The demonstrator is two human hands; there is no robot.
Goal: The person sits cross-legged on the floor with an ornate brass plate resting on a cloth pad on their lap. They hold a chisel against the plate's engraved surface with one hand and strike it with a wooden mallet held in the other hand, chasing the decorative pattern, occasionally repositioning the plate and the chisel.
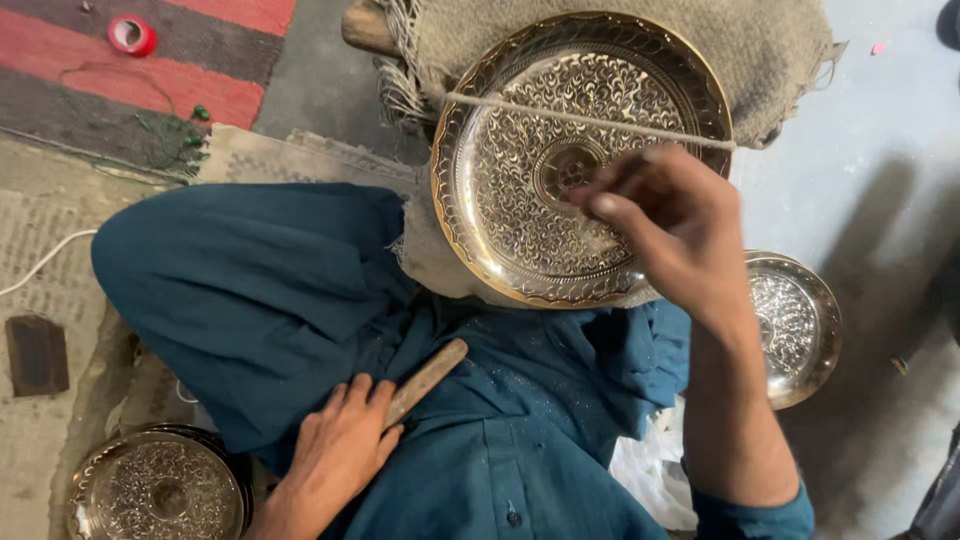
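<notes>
Right hand (672,222) is closest to the lens, fingers bunched and pinched around a thin dark tool (617,172) whose tip sits on the engraved brass plate (520,170), just right of the centre medallion. Grip looks like a pencil hold; the tool is mostly hidden by the fingers.

Plate leans tilted on a burlap-covered block (770,50), lower rim against the teal-clad knee (260,280). A taut cord (560,113) crosses the face from left rim to right rim.

Left hand (340,450) rests on the lap, fingers loosely curled over one end of a wooden handle (428,378); not gripping hard, as far as I can tell.

Two more engraved dishes: one at bottom left (158,487), one at right (795,325) partly behind the forearm.

Risks, as I read it:
- only the cord and the knee seem to steady the plate; a leg shift could rock it and skid the tip across the finished pattern
- the free hand isn't bracing the rim, so side pressure has nothing to resist it
- the forearm hangs over the right dish and could knock it
</notes>
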